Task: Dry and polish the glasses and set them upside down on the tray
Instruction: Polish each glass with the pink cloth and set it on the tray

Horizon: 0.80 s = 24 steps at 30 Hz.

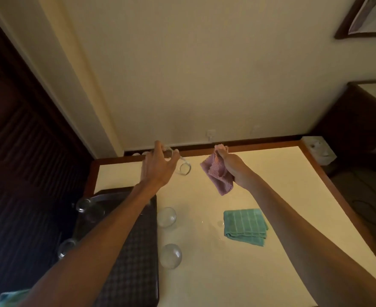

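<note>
My left hand (157,166) holds a clear glass (182,166) raised above the table, tilted on its side with one end facing me. My right hand (232,166) grips a bunched pink cloth (217,172) a short way right of the glass, not touching it. Two clear glasses (166,217) (170,255) stand on the cream table just right of the dark tray (136,251). On the tray's left side, two more glasses (84,204) (66,247) show dimly, partly hidden by my left forearm.
A folded teal cloth (245,227) lies on the cream table (260,262), with small water spots beside it. The table has a brown wooden rim. A wall runs behind it, dark wooden doors stand at the left, and a dark cabinet is at the far right.
</note>
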Tool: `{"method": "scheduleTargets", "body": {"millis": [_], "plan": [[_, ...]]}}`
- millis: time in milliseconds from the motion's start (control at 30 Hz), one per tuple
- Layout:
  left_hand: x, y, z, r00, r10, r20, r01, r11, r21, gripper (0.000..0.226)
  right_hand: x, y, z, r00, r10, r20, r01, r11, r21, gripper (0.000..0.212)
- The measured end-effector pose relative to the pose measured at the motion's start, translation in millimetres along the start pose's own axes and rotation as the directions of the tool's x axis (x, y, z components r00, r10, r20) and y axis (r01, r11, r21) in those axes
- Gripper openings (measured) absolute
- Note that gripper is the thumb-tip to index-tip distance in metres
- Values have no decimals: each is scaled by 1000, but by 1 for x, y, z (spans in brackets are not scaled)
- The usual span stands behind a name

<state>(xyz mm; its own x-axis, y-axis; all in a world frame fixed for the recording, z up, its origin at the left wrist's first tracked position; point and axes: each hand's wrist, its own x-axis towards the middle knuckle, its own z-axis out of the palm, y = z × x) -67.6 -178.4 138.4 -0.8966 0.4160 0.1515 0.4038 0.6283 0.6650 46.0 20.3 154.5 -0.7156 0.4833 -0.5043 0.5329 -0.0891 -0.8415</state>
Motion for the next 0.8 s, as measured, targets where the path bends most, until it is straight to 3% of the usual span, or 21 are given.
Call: {"method": "scheduleTargets", "body": {"millis": [67,167,300,667,800], "plan": [[-8,-9,27,996,-57,69,53,997,65,42,14,21,-9,999,33,10,-33,999,-28,58],[-18,-21,62,977,-114,180,83,982,168,55,28,44,-18,997,73,13,-73,997,-33,44],[-28,-33,94,945,-134,298,54,964,261,60,46,66,-25,995,81,66,-82,997,8,39],[-39,-59,122,917,-162,364,16,928,372,65,64,68,-26,981,135,141,-143,989,48,49],[-35,-58,119,872,-221,437,17,906,423,79,65,61,-21,982,117,149,-127,990,57,55]]}}
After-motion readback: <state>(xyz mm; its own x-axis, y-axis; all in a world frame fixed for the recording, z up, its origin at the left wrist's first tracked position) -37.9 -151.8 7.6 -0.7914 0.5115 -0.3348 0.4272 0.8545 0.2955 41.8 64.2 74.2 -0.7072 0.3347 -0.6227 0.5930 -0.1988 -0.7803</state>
